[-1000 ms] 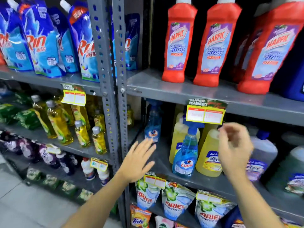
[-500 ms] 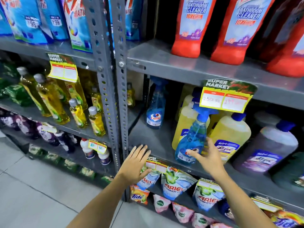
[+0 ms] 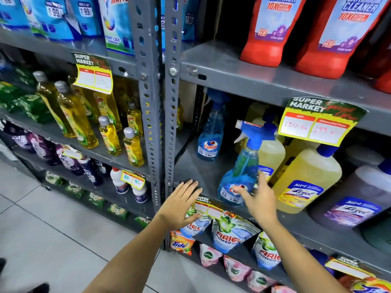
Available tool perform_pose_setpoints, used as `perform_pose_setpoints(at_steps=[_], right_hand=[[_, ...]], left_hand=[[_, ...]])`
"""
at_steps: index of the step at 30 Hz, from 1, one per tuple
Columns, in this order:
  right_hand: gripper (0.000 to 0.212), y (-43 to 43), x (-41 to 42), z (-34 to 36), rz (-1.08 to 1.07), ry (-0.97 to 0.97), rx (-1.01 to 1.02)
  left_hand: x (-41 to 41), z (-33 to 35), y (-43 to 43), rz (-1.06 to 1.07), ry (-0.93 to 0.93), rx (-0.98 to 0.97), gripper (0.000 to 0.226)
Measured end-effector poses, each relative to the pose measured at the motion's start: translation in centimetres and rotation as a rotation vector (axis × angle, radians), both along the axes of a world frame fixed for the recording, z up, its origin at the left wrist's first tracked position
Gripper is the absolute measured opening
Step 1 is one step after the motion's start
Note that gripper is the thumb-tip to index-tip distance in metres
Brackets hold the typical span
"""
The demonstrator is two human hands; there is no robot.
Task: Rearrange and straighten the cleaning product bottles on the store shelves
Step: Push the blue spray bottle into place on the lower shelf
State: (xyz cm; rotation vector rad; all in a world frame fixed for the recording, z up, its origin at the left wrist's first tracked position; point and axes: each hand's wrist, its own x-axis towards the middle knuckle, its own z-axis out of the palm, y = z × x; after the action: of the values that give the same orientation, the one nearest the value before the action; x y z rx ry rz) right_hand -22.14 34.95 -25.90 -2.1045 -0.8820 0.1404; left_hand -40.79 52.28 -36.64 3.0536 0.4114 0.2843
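A blue Colin spray bottle (image 3: 243, 166) stands tilted at the front of the grey middle shelf (image 3: 196, 168). My right hand (image 3: 259, 197) is against its lower right side, fingers spread and touching the label, not closed around it. My left hand (image 3: 179, 205) hovers flat and open at the shelf's front edge, left of the bottle, holding nothing. A second Colin spray bottle (image 3: 211, 134) stands upright farther back on the left. Yellow Lizol jugs (image 3: 306, 180) and a purple Lizol jug (image 3: 355, 205) crowd the right of the same shelf.
Red Harpic bottles (image 3: 268, 28) line the shelf above, where a yellow price tag (image 3: 317, 123) hangs. Perforated grey uprights (image 3: 170, 123) divide the bays. Yellow Vim bottles (image 3: 78, 123) fill the left bay. Ariel pouches (image 3: 228, 235) hang below. Tiled floor lies at lower left.
My right hand has dropped from the price tag down to the base of the front Colin bottle. My left hand stayed open near the shelf edge. The view moved closer and lower.
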Motion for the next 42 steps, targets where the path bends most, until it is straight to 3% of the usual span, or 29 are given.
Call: perform_pose_setpoints(at_steps=[16, 29, 36, 42], right_hand=[[0.056, 10.2, -2.5, 1.4, 0.078, 0.053, -0.029], [0.061, 11.7, -2.8, 1.2, 0.101, 0.063, -0.069], [0.071, 12.5, -1.6, 3.9, 0.168, 0.218, -0.023], [0.064, 12.5, -1.2, 4.3, 0.233, 0.214, -0.045]], left_hand=[[-0.2, -0.2, 0.1, 0.027, 0.049, 0.054, 0.083], [-0.3, 0.2, 0.1, 0.01, 0.049, 0.072, 0.085], [-0.2, 0.1, -0.1, 0.015, 0.028, 0.063, 0.084], [-0.2, 0.1, -0.1, 0.023, 0.042, 0.07, 0.084]])
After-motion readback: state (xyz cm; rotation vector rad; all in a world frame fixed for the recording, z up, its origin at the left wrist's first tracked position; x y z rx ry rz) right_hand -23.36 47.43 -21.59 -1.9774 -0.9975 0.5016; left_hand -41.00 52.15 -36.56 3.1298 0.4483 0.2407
